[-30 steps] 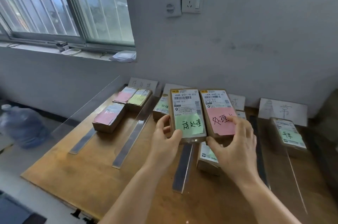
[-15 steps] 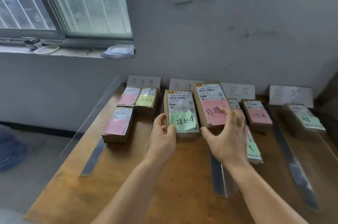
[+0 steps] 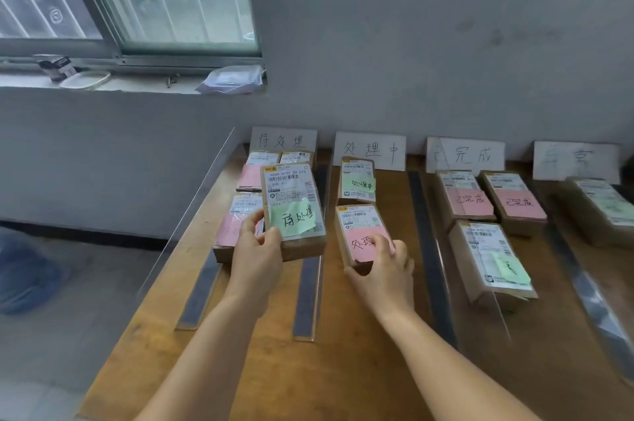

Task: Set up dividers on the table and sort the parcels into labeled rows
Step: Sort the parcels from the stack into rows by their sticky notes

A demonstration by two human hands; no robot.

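Two parcels in my hands right now: my left hand (image 3: 255,254) is gripping the green-note parcel (image 3: 292,208) left of centre, lifted over the leftmost row. My right hand (image 3: 386,264) is pinching the pink-note parcel (image 3: 363,235) at centre frame, low in the second row, below another parcel (image 3: 356,183). Clear dividers (image 3: 319,201) are splitting the wooden table (image 3: 308,369) into rows, with handwritten signs (image 3: 370,150) leaning against the wall.
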